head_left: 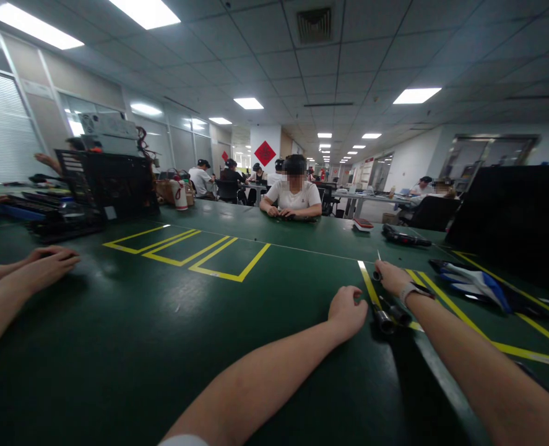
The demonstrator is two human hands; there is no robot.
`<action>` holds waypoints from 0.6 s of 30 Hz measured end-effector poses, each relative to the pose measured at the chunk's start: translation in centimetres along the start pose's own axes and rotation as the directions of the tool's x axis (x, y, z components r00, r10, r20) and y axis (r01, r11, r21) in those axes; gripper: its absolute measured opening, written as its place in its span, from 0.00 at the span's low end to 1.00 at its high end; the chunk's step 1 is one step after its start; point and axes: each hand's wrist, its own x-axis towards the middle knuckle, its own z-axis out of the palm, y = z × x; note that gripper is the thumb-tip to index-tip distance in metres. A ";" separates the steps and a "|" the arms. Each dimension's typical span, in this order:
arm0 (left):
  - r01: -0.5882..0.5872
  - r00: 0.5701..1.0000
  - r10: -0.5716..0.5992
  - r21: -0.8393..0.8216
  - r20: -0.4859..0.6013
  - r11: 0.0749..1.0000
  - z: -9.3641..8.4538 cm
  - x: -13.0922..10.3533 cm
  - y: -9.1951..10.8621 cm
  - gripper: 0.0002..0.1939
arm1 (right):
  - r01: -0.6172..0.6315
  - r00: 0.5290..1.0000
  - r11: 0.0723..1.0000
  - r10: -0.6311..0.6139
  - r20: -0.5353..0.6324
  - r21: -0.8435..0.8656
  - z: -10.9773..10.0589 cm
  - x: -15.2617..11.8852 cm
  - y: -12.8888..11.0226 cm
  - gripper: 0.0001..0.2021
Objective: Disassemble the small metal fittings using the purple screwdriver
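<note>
My left hand (347, 313) rests on the green tabletop with its fingers loosely curled, and nothing shows in it. To its right, my right hand (393, 279), with a band on the wrist, is closed at the end of a yellow tape strip (367, 282). Its fingers are on a small dark cylindrical piece (377, 275), and a thin pale tip sticks up beside them. Two metal tube-shaped pieces, one (384, 322) nearer and one (400, 314) partly behind my right forearm, lie between the hands. The fingers of my right hand partly hide what they grip.
Blue-and-white gloves (476, 284) lie at the right, near a large black panel (515, 229). A black tool-like object (405, 235) and a red-and-white item (362, 225) sit farther back. Another person's hands (46, 266) rest at left. A black computer case (111, 186) stands behind; someone sits opposite.
</note>
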 end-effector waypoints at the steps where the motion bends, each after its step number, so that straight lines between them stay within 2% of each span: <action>1: -0.003 1.000 0.003 0.007 0.002 1.000 0.0 0.0 0.0 0.17 | 0.000 1.000 1.000 0.000 -0.002 -0.001 0.0 0.0 0.0 0.15; 7: -0.082 0.996 0.080 0.078 0.028 0.994 0.0 -0.1 0.0 0.17 | 0.023 1.000 1.000 -0.023 -0.017 -0.012 0.1 -0.1 0.5 0.16; 12: -0.283 0.958 0.272 0.142 0.092 0.949 -0.1 -1.1 1.0 0.18 | 0.054 0.998 0.998 -0.054 -0.019 -0.012 0.4 -0.3 0.8 0.15; 14: -0.435 0.899 0.411 0.195 0.154 0.879 0.1 -1.2 1.3 0.19 | 0.071 0.997 0.997 -0.071 -0.019 -0.011 0.4 -0.2 0.8 0.15; 16: -0.612 0.791 0.565 0.283 0.235 0.738 0.5 -0.9 1.5 0.20 | 0.086 0.996 0.996 -0.086 -0.019 -0.013 0.2 -0.2 0.9 0.15; 18: -0.739 0.673 0.656 0.355 0.342 0.573 1.2 0.0 1.6 0.20 | 0.096 0.995 0.995 -0.097 -0.017 -0.019 0.0 -0.2 0.9 0.15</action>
